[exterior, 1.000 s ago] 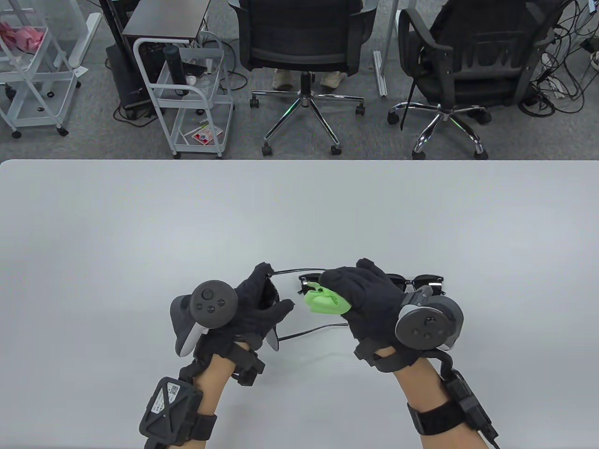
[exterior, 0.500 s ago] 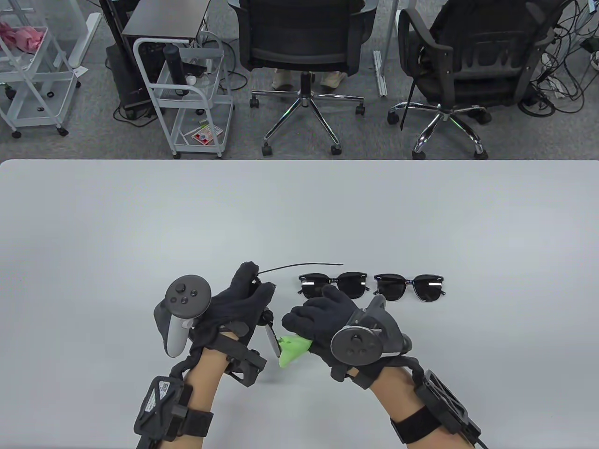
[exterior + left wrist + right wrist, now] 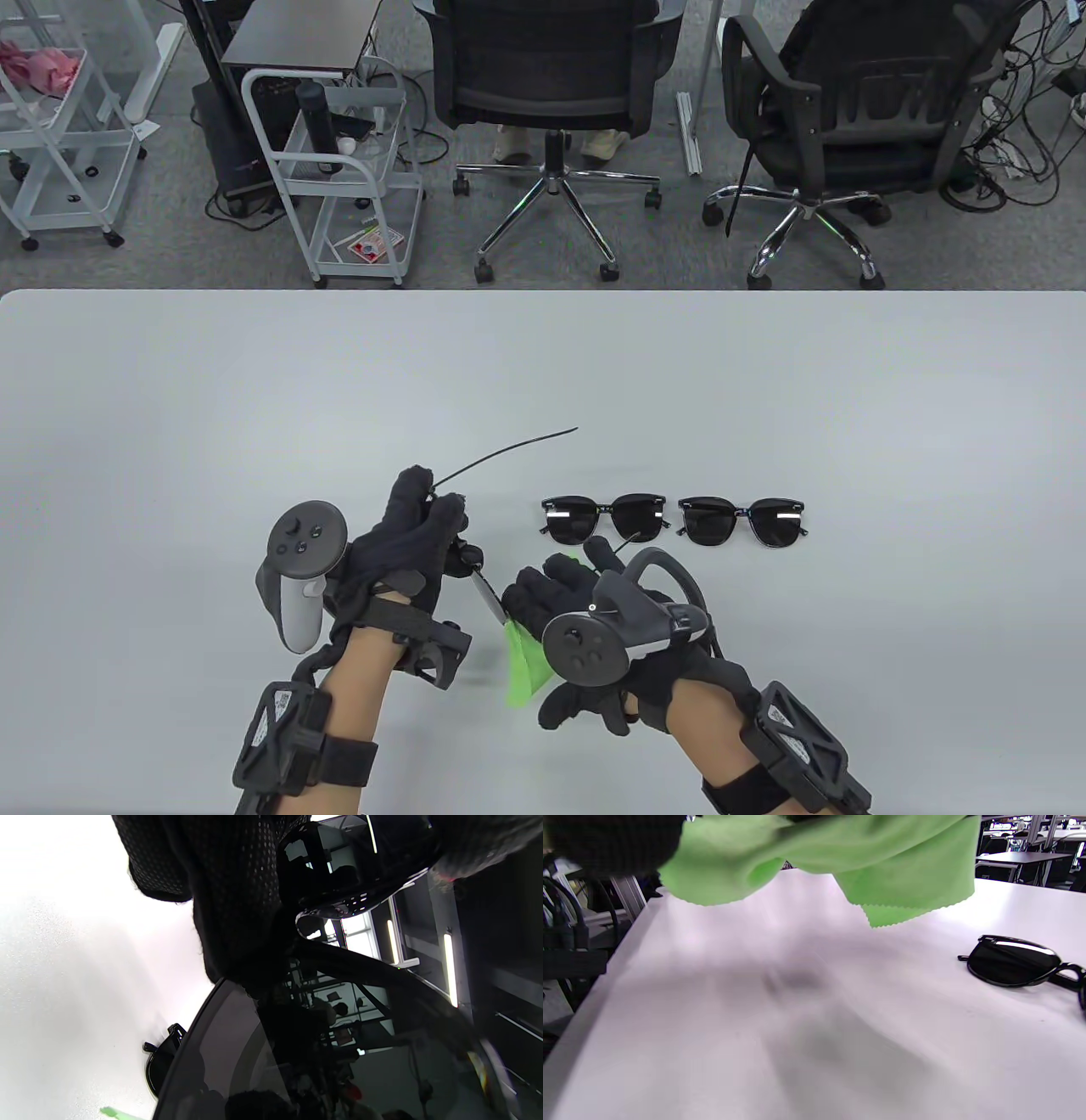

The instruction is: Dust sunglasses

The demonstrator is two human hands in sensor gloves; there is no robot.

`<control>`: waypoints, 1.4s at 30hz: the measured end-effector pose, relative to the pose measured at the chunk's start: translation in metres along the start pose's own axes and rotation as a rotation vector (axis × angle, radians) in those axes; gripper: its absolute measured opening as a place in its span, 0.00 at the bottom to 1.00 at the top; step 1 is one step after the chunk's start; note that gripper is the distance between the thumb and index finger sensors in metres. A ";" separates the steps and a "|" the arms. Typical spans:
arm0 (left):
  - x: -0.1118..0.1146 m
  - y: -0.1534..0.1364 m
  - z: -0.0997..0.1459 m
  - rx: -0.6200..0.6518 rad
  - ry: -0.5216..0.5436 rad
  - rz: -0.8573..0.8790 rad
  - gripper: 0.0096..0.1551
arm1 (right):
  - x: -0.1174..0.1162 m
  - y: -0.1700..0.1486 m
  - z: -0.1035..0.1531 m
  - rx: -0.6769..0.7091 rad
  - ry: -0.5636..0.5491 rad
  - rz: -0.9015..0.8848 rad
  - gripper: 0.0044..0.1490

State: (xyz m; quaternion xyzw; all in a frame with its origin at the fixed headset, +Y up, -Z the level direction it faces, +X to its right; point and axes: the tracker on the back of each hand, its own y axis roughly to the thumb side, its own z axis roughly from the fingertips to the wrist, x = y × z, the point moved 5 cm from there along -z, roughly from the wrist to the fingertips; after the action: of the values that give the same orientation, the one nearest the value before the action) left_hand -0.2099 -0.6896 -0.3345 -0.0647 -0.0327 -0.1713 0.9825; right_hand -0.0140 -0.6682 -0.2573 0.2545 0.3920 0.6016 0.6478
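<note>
The held sunglasses (image 3: 475,586) are mostly hidden – in the table view only a thin temple arm pointing away from the person and a small piece of frame between the two hands can be seen. The left wrist view is very close and dark: one big lens (image 3: 322,1056) fills the lower part, with room reflections in it, and the glove covers the top. The left hand (image 3: 407,543) has its grip pinching this pair, fingers curled around the frame near the hinge. The right hand (image 3: 585,611) is partly behind its tracker; its grip is closed on a green cloth (image 3: 526,666), which hangs below the fingers near the held frame. Whether the cloth touches the lens I cannot tell. In the right wrist view the cloth (image 3: 818,853) is cut off by the top edge.

The surface (image 3: 254,382) is a wide pale grey table. Two more folded sunglasses lie on it side by side – one pair (image 3: 604,518) just beyond the right hand, another pair (image 3: 742,520) to its right. Behind the surface stand two black office chairs (image 3: 543,76) and white wire carts (image 3: 339,170) on a grey carpet.
</note>
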 end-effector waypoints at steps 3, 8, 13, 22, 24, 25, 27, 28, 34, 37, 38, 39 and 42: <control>0.000 -0.001 0.000 0.000 -0.003 -0.005 0.61 | 0.009 -0.002 0.001 0.002 -0.148 -0.072 0.46; 0.010 -0.004 -0.001 -0.019 -0.047 0.009 0.61 | 0.013 0.007 -0.001 -0.010 -0.263 0.213 0.35; 0.017 -0.011 -0.003 -0.047 -0.077 0.057 0.62 | 0.015 0.018 -0.003 0.025 -0.333 0.295 0.28; 0.081 -0.009 0.003 -0.017 -0.438 -0.083 0.73 | 0.019 -0.004 -0.002 -0.065 -0.338 0.393 0.27; 0.087 -0.004 0.004 -0.006 -0.430 -0.090 0.68 | 0.019 -0.004 -0.002 -0.066 -0.345 0.389 0.27; 0.083 -0.001 0.004 0.004 -0.378 -0.128 0.64 | 0.019 -0.002 -0.002 -0.063 -0.339 0.399 0.27; 0.080 0.000 0.001 0.014 -0.354 -0.159 0.62 | 0.019 0.001 -0.003 -0.063 -0.352 0.420 0.27; 0.078 -0.001 0.001 0.002 -0.347 -0.133 0.62 | 0.020 0.002 -0.004 -0.069 -0.350 0.431 0.27; 0.058 0.006 0.000 0.023 -0.238 -0.169 0.61 | 0.027 -0.016 0.001 -0.157 -0.338 0.418 0.27; 0.051 0.002 -0.002 0.005 -0.231 -0.180 0.60 | 0.023 -0.039 0.005 -0.215 -0.280 0.386 0.27; 0.048 0.002 -0.003 0.001 -0.220 -0.188 0.60 | 0.022 -0.044 0.006 -0.229 -0.269 0.378 0.27; 0.044 0.000 -0.005 -0.007 -0.213 -0.192 0.60 | 0.020 -0.051 0.007 -0.253 -0.247 0.380 0.27; 0.034 -0.004 -0.008 -0.026 -0.192 -0.196 0.60 | 0.012 -0.066 0.008 -0.309 -0.168 0.449 0.27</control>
State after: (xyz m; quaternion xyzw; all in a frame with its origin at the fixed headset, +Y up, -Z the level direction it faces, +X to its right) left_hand -0.1795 -0.7059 -0.3391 -0.0902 -0.1304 -0.2598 0.9525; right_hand 0.0307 -0.6651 -0.3082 0.2822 0.1742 0.7595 0.5596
